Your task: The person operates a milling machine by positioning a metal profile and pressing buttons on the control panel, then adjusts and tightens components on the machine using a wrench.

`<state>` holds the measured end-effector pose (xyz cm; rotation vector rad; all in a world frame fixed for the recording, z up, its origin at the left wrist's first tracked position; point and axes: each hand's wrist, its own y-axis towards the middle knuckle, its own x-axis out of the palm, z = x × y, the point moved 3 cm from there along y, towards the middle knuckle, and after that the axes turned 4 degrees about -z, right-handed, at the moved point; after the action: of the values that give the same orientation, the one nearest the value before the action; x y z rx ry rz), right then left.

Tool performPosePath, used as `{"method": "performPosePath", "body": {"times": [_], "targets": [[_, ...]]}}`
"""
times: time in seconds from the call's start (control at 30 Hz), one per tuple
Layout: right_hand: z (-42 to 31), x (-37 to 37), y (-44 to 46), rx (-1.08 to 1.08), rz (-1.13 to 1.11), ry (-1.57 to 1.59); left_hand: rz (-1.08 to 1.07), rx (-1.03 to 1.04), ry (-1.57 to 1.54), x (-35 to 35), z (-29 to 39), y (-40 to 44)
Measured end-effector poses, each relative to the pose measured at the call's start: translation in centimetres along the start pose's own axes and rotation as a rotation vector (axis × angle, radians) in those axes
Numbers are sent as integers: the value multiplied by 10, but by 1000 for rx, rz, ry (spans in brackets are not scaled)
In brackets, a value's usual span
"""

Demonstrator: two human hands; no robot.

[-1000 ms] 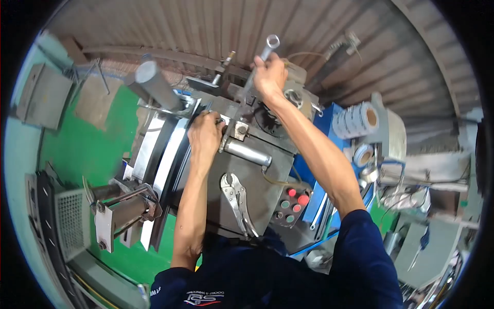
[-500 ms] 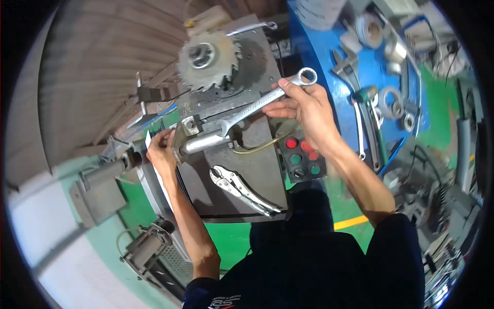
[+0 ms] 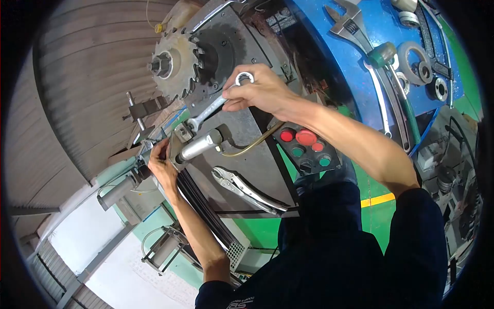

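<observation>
My right hand (image 3: 265, 94) is closed around a combination wrench (image 3: 212, 109), with its ring end poking out above the fingers. The wrench's open jaw meets a bolt head (image 3: 183, 131) on the metal bracket (image 3: 175, 149); whether it fully grips cannot be seen. At the bracket's outer side is my left hand (image 3: 163, 170), its fingers curled against the plate and partly hidden behind it. Beside the bolt, a silver cylinder (image 3: 198, 147) sticks out from the bracket. Locking pliers (image 3: 247, 189) lie on the machine's dark plate (image 3: 200, 190), below the cylinder.
A toothed circular saw blade (image 3: 177, 67) stands beyond my hands. Right of the plate is a control box (image 3: 309, 147) with red and green buttons. Farther right, a blue table (image 3: 329, 49) carries an adjustable wrench (image 3: 355, 28), a hammer (image 3: 383, 55) and metal rings. A hose (image 3: 257, 144) crosses the plate.
My right hand has brought the wrench left and down, so its open jaw is now at the bolt head instead of over the cylinder. My left hand stays at the bracket. The view has shifted.
</observation>
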<state>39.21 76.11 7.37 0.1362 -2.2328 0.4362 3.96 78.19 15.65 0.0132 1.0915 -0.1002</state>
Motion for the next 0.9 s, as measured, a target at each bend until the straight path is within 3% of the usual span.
{"method": "performPosePath", "body": {"times": [0.07,0.13,0.17,0.2,0.27,0.33,0.4,0.53,0.73,0.8,0.87,0.9], "targets": [[5,5,6,16,-93,-72,-12,12,67,-3,18,-3],[3,5,10,52,-93,-60,56,-208,48,-8,30,-7],[3,4,11,35,-96,-49,112,-181,-168,-11,15,-10],[3,3,13,19,-96,-38,107,-182,-165,-10,21,-14],[3,3,15,40,-107,-36,156,-179,-35,-6,53,-30],[3,7,21,60,-124,-36,-4,-143,207,3,79,-40],[1,13,30,94,-51,-29,-31,0,203,15,79,-42],[-1,29,37,94,145,-12,-37,-15,192,30,75,-42],[-11,21,12,17,22,-156,-9,-40,290,31,74,-42],[-24,16,-10,123,-110,-725,-6,-29,304,31,72,-43],[-2,17,-21,-125,-153,-1054,-6,-12,314,32,71,-42],[-2,25,-27,-392,-118,-1128,3,-10,312,32,71,-42]]}}
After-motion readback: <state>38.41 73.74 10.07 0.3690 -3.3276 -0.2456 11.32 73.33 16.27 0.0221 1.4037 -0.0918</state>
